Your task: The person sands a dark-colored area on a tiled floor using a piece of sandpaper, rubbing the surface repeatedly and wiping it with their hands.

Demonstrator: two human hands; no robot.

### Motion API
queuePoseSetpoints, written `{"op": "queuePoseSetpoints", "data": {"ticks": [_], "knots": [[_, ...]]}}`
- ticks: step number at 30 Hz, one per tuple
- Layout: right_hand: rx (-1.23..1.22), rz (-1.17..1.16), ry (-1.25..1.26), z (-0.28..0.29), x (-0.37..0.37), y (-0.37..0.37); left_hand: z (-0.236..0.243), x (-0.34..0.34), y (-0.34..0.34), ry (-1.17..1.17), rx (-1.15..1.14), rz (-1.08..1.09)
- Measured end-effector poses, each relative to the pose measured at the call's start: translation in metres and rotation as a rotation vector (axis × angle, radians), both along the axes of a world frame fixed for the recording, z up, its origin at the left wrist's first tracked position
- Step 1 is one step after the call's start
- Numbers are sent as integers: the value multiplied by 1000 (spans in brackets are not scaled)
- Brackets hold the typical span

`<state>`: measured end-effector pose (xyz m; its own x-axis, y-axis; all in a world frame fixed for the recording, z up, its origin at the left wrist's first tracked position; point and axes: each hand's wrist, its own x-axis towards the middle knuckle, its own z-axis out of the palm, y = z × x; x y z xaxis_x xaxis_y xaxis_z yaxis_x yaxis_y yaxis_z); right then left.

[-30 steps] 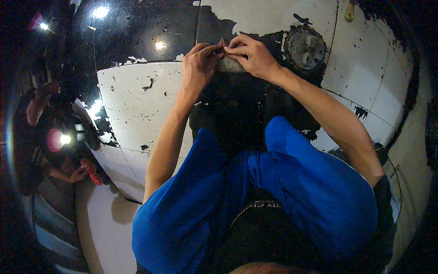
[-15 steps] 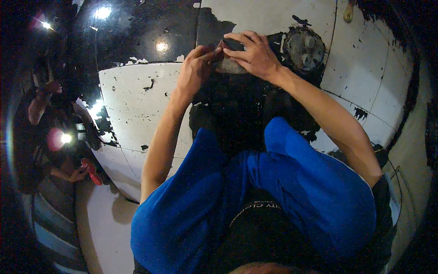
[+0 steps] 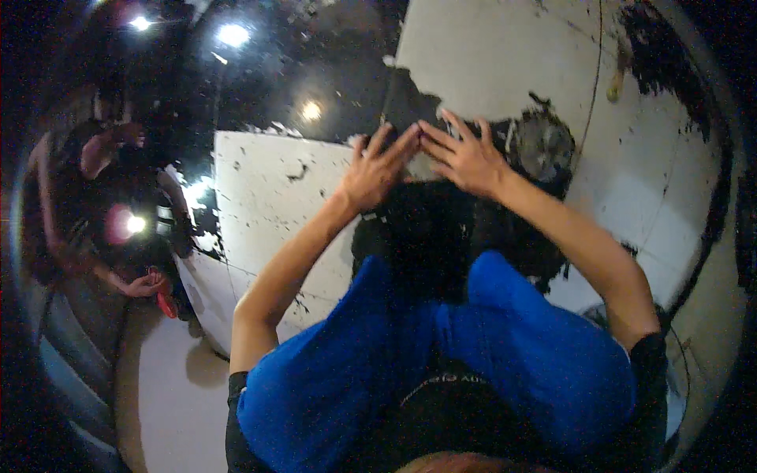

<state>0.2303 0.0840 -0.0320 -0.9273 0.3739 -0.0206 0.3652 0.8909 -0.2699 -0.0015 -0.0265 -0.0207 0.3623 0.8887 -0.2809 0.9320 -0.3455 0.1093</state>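
Blue-clad knees (image 3: pixel 544 347) bend nearest the camera. Beyond them, the person's left hand (image 3: pixel 374 175) fans its fingers, though whether it pinches anything small cannot be told; the right hand (image 3: pixel 475 164) has its fingers spread wide. Their fingertips meet or nearly meet. A greyish piece (image 3: pixel 421 168) lies between the hands, partly hidden, on blackened floor. A round grey dish (image 3: pixel 544 146) sits just beside the right hand; farther off lies a yellowish object (image 3: pixel 615 85).
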Motion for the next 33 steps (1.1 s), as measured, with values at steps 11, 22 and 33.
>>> {"op": "queuePoseSetpoints", "data": {"ticks": [11,22,33], "knots": [[-146,-183,7,1,-4,-21,21,-6,31,-102,-60,-110],[-91,-168,-99,22,-8,-38,12,3,20,-47,-75,-157],[-116,-235,-166,18,-38,2,14,-4,51,34,42,34]]}}
